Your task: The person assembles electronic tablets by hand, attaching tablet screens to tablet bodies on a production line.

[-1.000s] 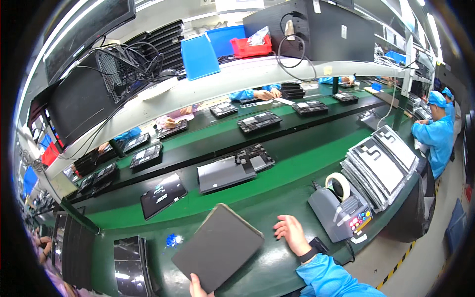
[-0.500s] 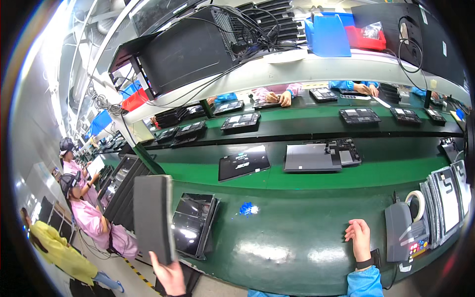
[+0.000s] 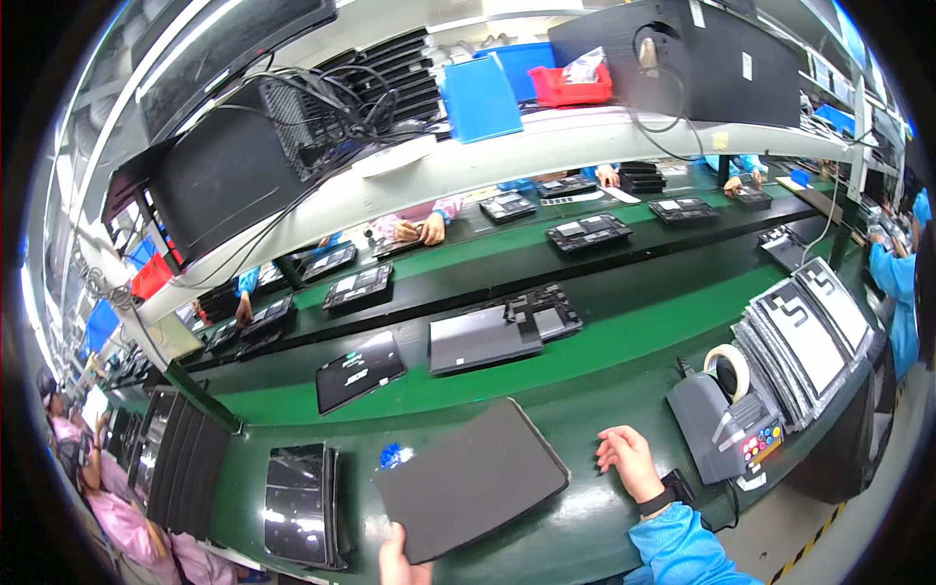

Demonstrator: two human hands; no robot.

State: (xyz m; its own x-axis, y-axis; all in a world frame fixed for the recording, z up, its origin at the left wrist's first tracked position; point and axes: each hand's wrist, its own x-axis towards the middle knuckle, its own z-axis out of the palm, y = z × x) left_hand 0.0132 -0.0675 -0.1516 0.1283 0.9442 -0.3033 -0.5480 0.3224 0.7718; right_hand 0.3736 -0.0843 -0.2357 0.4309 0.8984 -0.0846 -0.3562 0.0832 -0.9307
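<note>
My left hand grips the near-left edge of a flat dark grey rectangular panel, tilted over the green tabletop; the panel hides part of that hand. Nothing is in my right hand, which hovers to the right of the panel with its fingers loosely stretched and apart. A stack of glossy black screens lies left of the panel. Small blue bits are scattered by the panel's far-left corner.
To the right stand a grey tape dispenser and a pile of silvery padded sheets. Beyond, the green line carries a dark screen, a grey laptop part and opened devices. A white shelf edge crosses above. Co-workers' hands work opposite.
My left hand has brought the panel rightward over the table, turning it from nearly upright to a flatter tilt. The view has swung right. My right hand stays empty.
</note>
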